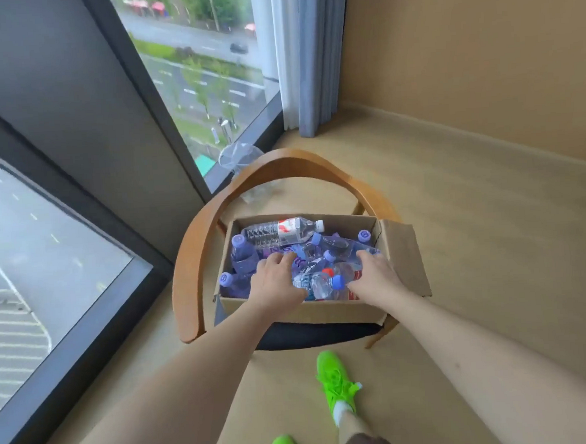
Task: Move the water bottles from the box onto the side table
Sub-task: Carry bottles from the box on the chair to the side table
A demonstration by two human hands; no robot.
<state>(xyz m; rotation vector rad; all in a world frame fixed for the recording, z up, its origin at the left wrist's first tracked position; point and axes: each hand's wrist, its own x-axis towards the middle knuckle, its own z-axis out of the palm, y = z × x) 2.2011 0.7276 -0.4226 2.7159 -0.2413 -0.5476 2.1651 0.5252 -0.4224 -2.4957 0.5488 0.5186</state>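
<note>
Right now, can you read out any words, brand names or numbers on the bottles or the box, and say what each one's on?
Nothing reads clearly.
Red-and-white label on the clear bottle: print blurred, unreadable.
Purple caps: a white swirl mark, possibly "6" or a logo; cannot tell.
Purple bottles: label lettering too blurred.
Box: no print visible.

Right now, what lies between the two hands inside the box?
In the head view, a clear water bottle with a blue cap lies between the left hand and right hand, atop other bottles.
</note>
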